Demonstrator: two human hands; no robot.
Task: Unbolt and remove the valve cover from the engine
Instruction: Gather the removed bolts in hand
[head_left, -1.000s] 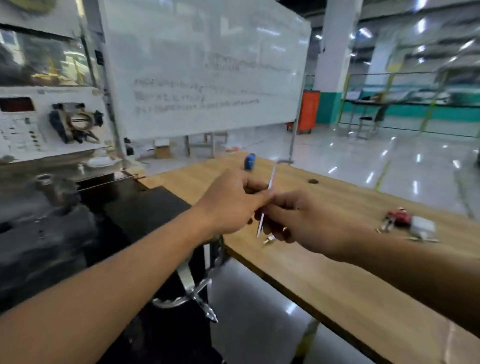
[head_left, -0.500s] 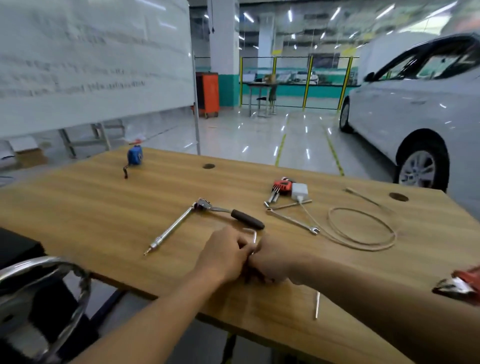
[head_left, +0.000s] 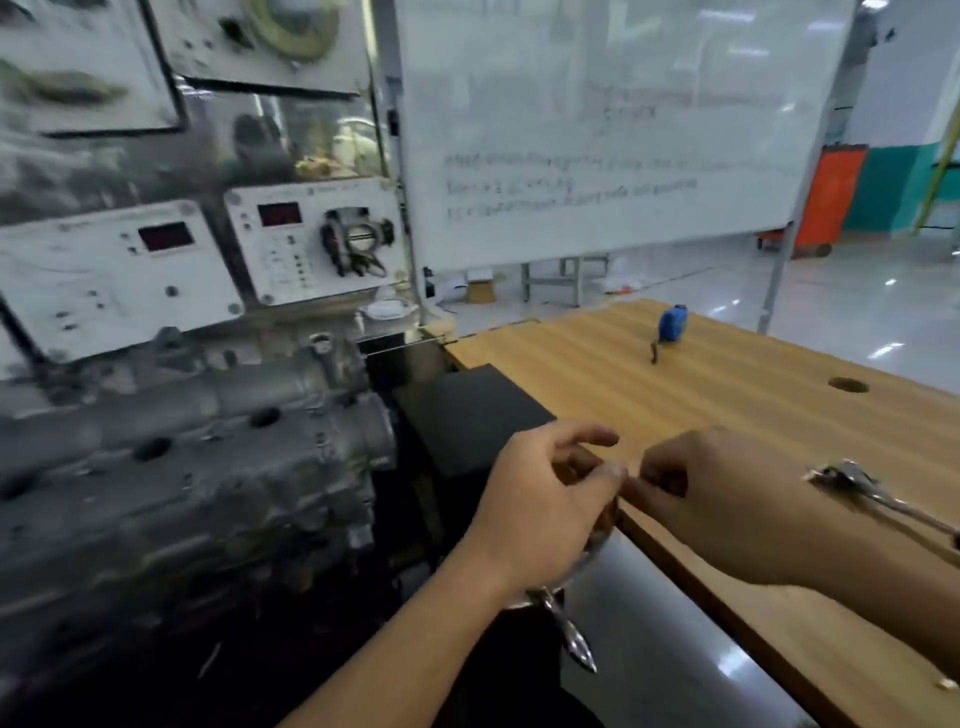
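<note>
Two hands meeting fingertip to fingertip over the near corner of the wooden table (head_left: 727, 395), seen from the head cam. Left hand (head_left: 540, 499) with index finger sticking out, thumb and the rest curled in toward the right hand (head_left: 727, 499); right one curled up too, fingertips tucked under. Tips touching or close to it, but honestly can't tell about anything pinched in there, way too blurry. Engine (head_left: 234, 519) off on the left, grey cast metal, valve cover (head_left: 208, 415) sitting on top of it with a row of dark holes, well apart from both hands. Black block (head_left: 467, 415) sitting between engine and table. Chrome ring (head_left: 574, 636) with a spoke poking out just under the left wrist. Ratchet (head_left: 852, 480) lying on the table just right of the right hand, blue tape measure (head_left: 672, 323) farther back, round hole (head_left: 848, 385) in the tabletop off to its right. Behind the engine, white panels (head_left: 104, 275) with red displays, one carrying a throttle body (head_left: 358, 241). Whiteboard (head_left: 597, 130) with faint writing standing behind the table, orange cabinet (head_left: 831, 200) way back on the floor.
</note>
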